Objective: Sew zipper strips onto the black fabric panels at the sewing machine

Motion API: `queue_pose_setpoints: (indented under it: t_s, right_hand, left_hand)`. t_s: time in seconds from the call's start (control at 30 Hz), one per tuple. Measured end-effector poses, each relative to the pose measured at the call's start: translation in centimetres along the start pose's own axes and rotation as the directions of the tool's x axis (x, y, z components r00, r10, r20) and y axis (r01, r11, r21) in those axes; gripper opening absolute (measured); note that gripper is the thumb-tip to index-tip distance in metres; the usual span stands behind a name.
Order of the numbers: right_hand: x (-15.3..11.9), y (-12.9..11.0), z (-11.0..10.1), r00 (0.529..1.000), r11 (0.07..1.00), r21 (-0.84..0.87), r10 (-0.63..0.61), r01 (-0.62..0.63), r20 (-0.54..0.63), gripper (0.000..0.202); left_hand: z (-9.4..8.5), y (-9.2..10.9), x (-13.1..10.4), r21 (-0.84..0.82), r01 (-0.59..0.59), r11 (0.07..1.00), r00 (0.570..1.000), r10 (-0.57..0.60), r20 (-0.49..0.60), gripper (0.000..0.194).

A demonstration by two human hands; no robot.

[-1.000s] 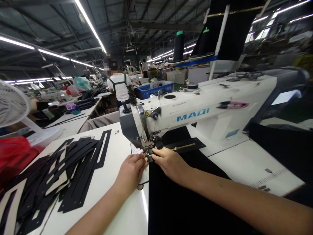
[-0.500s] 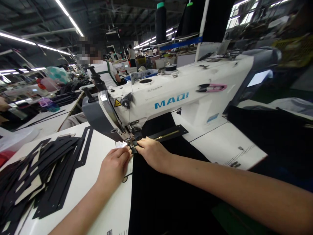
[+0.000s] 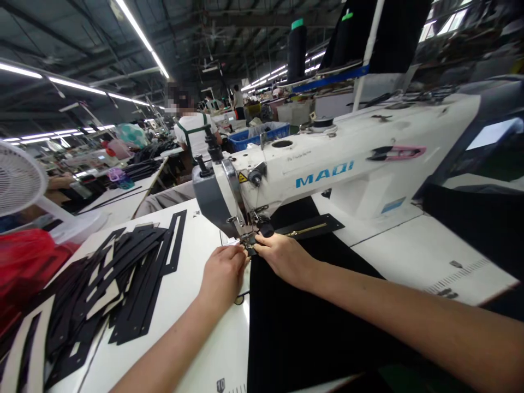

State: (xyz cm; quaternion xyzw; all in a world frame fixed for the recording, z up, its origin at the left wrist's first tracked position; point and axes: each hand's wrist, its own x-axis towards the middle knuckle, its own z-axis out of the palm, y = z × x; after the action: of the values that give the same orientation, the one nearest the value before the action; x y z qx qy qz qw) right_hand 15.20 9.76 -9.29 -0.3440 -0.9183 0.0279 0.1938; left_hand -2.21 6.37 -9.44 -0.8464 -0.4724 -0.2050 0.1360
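Note:
My left hand (image 3: pixel 224 273) is closed, its fingertips pinched at the left end of a black strip with a gold-toned zipper (image 3: pixel 314 226), just beside the presser foot (image 3: pixel 248 240). From the other side, my right hand (image 3: pixel 289 259) is also closed, thumb and fingers pressed on the same strip close to the needle. The strip runs rightward behind my right hand and lies over black fabric (image 3: pixel 307 333), which drapes toward me off the front of the table. Above both hands stands the white sewing machine (image 3: pixel 327 158). My fingers partly hide the stitching spot.
Black frame-shaped strips (image 3: pixel 135 278) lie in a loose pile on the left of the white table (image 3: pixel 192 327). A red plastic bag (image 3: pixel 28 267) and a white fan (image 3: pixel 20 180) are beyond it. Thread cones (image 3: pixel 297 52) stand behind the machine; a person (image 3: pixel 196 131) sits ahead.
The view has swung left, so the machine and hands appear farther right and the fan has come into sight. Both hands remain at the presser foot with little visible movement.

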Motion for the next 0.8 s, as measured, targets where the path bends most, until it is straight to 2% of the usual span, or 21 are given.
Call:
queue_pose_setpoints:
  t_s: [0.33,0.6,0.8]
  right_hand:
    - [0.0,0.2,0.8,0.994,0.998,0.043,-0.03,0.035,-0.108,0.021]
    - [0.3,0.1,0.5,0.997,1.0,0.013,-0.022,0.023,-0.073,0.021]
    - [0.9,0.0,0.9,0.993,0.997,0.071,-0.004,0.012,-0.116,0.025]
  left_hand:
    - [0.5,-0.2,-0.3,-0.033,0.04,0.999,0.998,-0.042,-0.047,0.012]
    - [1.0,-0.2,-0.1,0.002,0.062,0.998,0.996,-0.062,-0.059,0.017]
    - [1.3,-0.2,-0.1,-0.032,0.09,0.995,0.99,-0.093,-0.104,0.012]
